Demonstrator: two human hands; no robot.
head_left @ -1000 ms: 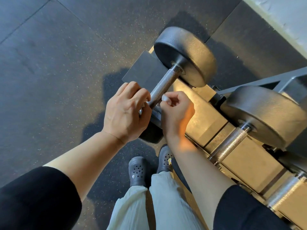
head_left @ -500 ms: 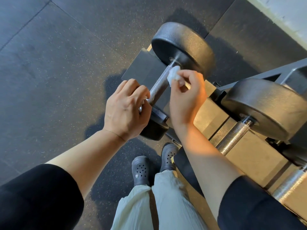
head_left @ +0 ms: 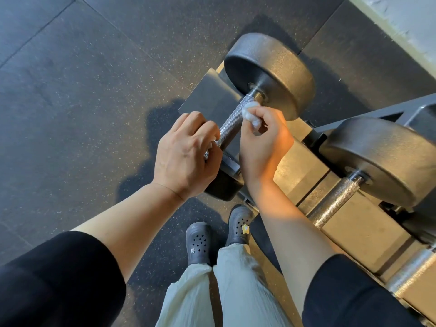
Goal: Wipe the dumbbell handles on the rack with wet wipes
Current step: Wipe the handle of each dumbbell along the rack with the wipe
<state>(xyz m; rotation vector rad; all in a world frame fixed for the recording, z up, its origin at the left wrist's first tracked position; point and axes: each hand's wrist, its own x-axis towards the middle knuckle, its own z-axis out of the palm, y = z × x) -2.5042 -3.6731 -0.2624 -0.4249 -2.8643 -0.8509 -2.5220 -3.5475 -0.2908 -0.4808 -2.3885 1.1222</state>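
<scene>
At the centre of the head view, the end dumbbell (head_left: 266,74) lies on the rack (head_left: 368,234), its knurled handle (head_left: 234,120) running from seven o'clock up to one o'clock. The right hand (head_left: 264,140) pinches a crumpled white wet wipe (head_left: 251,113) between thumb and fingertips and presses it against the far end of the handle, just short of the big round head at one o'clock. The left hand (head_left: 186,156) curls its fingers round the near end of the same handle, covering it, with the near head (head_left: 224,185) peeking out dark below the knuckles. Over at three o'clock sits a second dumbbell (head_left: 387,156), its handle (head_left: 335,201) bare and well apart from both hands. At five o'clock a third handle (head_left: 410,270) just shows at the frame edge. Down at six o'clock: pale trousers (head_left: 226,289) and dark clogs (head_left: 198,241) on the speckled rubber floor (head_left: 82,90).
</scene>
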